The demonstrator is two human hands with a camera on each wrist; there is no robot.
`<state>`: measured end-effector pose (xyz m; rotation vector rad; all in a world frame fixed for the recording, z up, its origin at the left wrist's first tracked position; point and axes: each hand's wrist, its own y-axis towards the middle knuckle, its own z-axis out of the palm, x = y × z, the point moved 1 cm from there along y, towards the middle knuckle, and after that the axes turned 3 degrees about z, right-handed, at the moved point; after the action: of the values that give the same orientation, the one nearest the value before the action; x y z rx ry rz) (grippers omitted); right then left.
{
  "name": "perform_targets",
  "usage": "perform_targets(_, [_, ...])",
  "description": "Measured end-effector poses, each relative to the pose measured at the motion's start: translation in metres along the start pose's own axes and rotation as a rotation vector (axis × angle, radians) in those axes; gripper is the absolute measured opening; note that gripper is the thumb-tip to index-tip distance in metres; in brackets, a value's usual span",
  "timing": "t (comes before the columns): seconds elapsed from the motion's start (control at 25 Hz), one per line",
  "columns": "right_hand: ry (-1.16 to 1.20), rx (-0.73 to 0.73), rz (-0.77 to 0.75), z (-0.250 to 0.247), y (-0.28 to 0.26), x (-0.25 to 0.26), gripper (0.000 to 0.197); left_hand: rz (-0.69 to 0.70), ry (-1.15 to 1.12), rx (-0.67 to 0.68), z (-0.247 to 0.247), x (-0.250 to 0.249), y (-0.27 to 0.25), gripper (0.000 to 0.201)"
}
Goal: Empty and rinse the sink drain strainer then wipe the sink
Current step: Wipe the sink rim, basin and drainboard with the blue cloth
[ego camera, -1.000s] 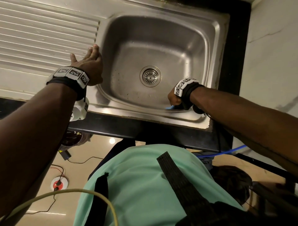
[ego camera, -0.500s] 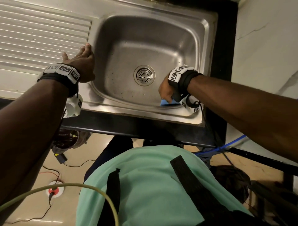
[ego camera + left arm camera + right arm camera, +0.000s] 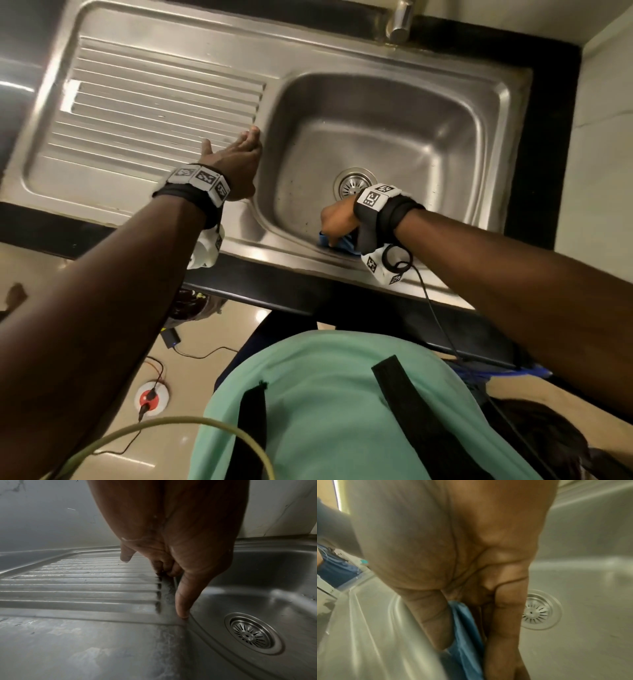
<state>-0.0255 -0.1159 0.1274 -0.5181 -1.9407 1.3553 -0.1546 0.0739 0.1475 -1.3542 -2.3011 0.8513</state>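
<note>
A steel sink [image 3: 493, 144] with a round drain strainer [image 3: 351, 183] seated in its floor fills the head view. The strainer [image 3: 251, 632] shows in the left wrist view and the strainer [image 3: 539, 610] shows beside my fingers in the right wrist view. My right hand [image 3: 337, 219] grips a blue cloth [image 3: 339, 242] and presses it against the near inner wall of the basin. The cloth [image 3: 464, 628] is bunched between thumb and fingers. My left hand [image 3: 239, 161] rests flat with straight fingers on the ridge between basin and drainboard, holding nothing.
A ribbed steel drainboard [image 3: 154, 113] lies left of the basin. The tap base [image 3: 399, 20] stands at the back rim. A black counter edge [image 3: 308, 291] runs along the front, with a pale wall [image 3: 603, 137] at the right. Cables lie on the floor below.
My right hand has slid the blue cloth leftward along the basin's near wall. The head view has shifted, showing more drainboard and the tap. The left hand stays on the ridge.
</note>
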Motion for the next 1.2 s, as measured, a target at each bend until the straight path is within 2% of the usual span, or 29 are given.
perform_targets(0.04, [0.14,-0.027,-0.002,-0.002,-0.002,0.012,0.028,0.006,0.002,-0.001,0.0,0.0,-0.001,0.104])
perform_targets(0.16, [0.341,-0.123,-0.079,-0.014,0.006,0.045,0.009,0.024,0.01,-0.013,0.0,0.001,-0.003,0.104])
perform_targets(0.24, [0.308,-0.192,-0.176,-0.019,0.021,0.061,0.011,0.039,0.026,-0.012,0.0,0.002,-0.004,0.106])
perform_targets(0.44, [0.489,-0.296,-0.256,-0.03,0.044,0.078,0.018,0.039,0.028,0.004,-0.003,0.004,-0.007,0.107])
perform_targets(0.52, [0.663,-0.373,-0.24,-0.041,0.049,0.08,0.019,0.035,0.02,0.012,-0.002,0.003,-0.007,0.106])
perform_targets(0.64, [0.721,-0.494,-0.22,-0.066,0.055,0.08,0.033,0.031,0.012,0.014,0.0,0.003,-0.006,0.107])
perform_targets(0.8, [0.794,-0.601,-0.227,-0.106,0.054,0.078,0.032,0.033,0.008,0.011,0.0,0.004,-0.005,0.111])
perform_targets(0.96, [0.791,-0.634,-0.172,-0.126,0.071,0.072,0.033,0.032,-0.011,0.021,0.001,0.004,-0.007,0.112])
perform_targets(1.12, [0.707,-0.649,-0.077,-0.136,0.093,0.073,0.025,0.036,-0.026,0.019,0.003,0.004,-0.006,0.112])
perform_targets(1.2, [0.686,-0.67,-0.039,-0.133,0.1,0.073,0.034,0.036,-0.026,0.017,0.003,0.004,-0.007,0.111])
